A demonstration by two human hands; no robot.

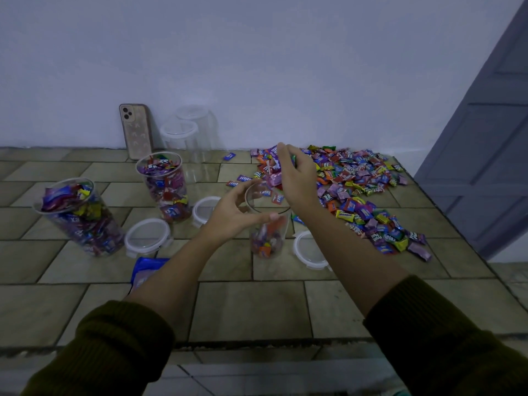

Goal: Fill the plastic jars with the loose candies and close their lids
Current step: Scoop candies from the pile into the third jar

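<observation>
Head view: left hand [234, 215] curled round rim of jar [267, 238], which stands partly filled and upright on surface [251, 307]. Right hand [298, 181] clutches bunch of candies [271, 174] just above jar mouth. Loose pile [371, 190] at right. Two full jars [81, 218] at left, lids [147, 235] off.

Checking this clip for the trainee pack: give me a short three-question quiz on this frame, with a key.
1. True or false: the left hand grips the part-filled jar.
2. What does the right hand hold above that jar? A) a lid B) candies C) nothing
3. How many loose lids lie on the table?
Key: 1 true; 2 B; 3 three.
</observation>
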